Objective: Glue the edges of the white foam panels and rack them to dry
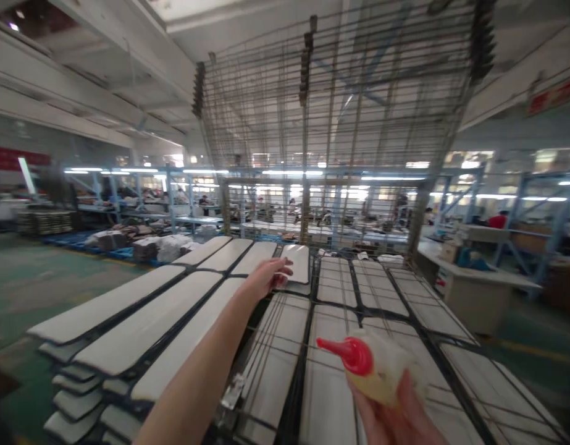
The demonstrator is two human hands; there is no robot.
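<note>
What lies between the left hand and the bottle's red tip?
In the head view, a white panel crossed by thin wires, then a dark strip, lie between the left hand and the red tip of the bottle.

Glossy plastic, soft sheen, dull metal.
The red cone-shaped plastic nozzle (359, 356) is glossy, the yellowish squeeze bottle (390, 364) translucent plastic; the long white round-cornered panels (150, 318) look smooth with a soft sheen; the brownish wire-grid rack (333, 99) looks dull metal, the small silvery block (232, 391) shiny metal.

Green floor (81, 272) — blue-framed workstations (171, 198) beyond, strip lights (205, 172) glowing; pale beamed ceiling (81, 74) — bright windows (474, 157) at back.
</note>
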